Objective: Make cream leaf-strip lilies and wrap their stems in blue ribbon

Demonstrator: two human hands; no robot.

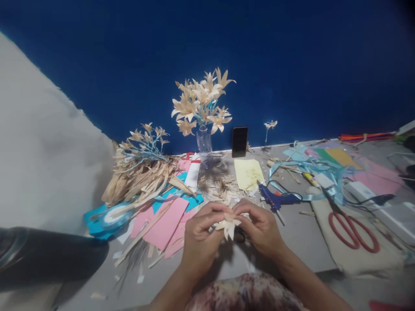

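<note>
Between my fingertips is a cream-coloured handmade flower [228, 227], its pointed petals facing down toward me. My left hand [205, 222] pinches it from the left, and my right hand [257, 222] pinches its upper right edge. The fingers of both hands are closed and nearly meet at the top of the flower. A blue glue gun [279, 198] lies just beyond my right hand. Pink paper sheets [167, 222] lie left of my left hand. Behind the hands a clear vase [204, 147] holds a bunch of similar flowers [202, 97].
Red-handled scissors [353, 231] rest on a folded cloth [343, 259] at the right. Dried husks [139, 177] and smaller flowers [145, 138] are piled at the left. A phone [240, 141] leans on the blue wall beside yellow paper [249, 172]. A dark cylinder [48, 257] juts in from the left.
</note>
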